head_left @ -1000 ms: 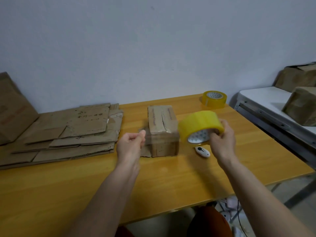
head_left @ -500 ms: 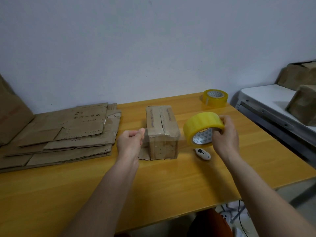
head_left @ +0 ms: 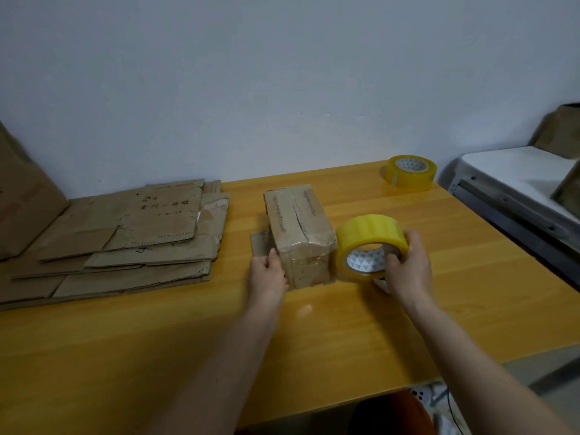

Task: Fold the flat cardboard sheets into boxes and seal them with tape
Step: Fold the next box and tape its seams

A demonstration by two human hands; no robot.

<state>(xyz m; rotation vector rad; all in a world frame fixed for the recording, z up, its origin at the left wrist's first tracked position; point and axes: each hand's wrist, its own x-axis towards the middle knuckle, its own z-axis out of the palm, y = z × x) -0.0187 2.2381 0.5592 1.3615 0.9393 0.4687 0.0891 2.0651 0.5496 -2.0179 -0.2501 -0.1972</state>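
**Packing station — items on the wooden table**

Folded cardboard box (head_left: 299, 237): stood at the middle of the wooden table (head_left: 157, 340), long axis running away from the viewer; top flaps are closed along a centre seam, and glossy tape is seen across the near end face. A small loose piece of cardboard (head_left: 260, 243) lies flat against its left side.

Left hand (head_left: 268, 274): placed at the box's near left corner, fingers curled against the end face, thumb up the left edge; the box is touched, but whether tape is pinched there cannot be told.

Right hand (head_left: 408, 268): closed around a yellow tape roll (head_left: 368, 246), fingers hooked through the core. The roll is held upright just beside the box's near right corner — contact between the two cannot be told.

Flat cardboard sheets (head_left: 125, 243): stacked in overlapping layers on the left part of the table, near the wall.

Second tape roll (head_left: 410, 172): laid flat at the far right corner of the table, well apart from the box.

White side table (head_left: 514, 174): to the right, bearing further brown boxes (head_left: 561, 130), partly out of view.
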